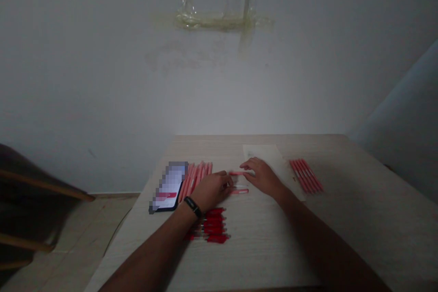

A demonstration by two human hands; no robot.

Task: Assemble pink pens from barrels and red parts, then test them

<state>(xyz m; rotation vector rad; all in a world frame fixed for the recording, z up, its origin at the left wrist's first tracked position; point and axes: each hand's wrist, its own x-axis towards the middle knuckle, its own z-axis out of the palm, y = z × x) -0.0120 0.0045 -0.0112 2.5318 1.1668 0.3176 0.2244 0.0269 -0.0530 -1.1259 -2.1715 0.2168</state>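
My left hand (216, 188), with a black band on its wrist, reaches over the table with its fingers curled together. What they hold is too small and dim to make out. Just right of its fingertips lie a thin pale rod (242, 185) and a short pink pen part (242, 190). Another slim pink pen piece (235, 173) lies between the two hands. My right hand (262, 176) hovers at its right end, thumb and fingers apart. Below my left wrist is a stack of red pen parts (215, 226), partly covered by the forearm.
Pink pens (195, 178) lie in a row beside a phone (167, 187) at the left. More pink pens (305, 175) form a neat row at the right. A white paper sheet (270, 151) lies partly under my right hand. The table (260, 255) meets the wall (260, 100).
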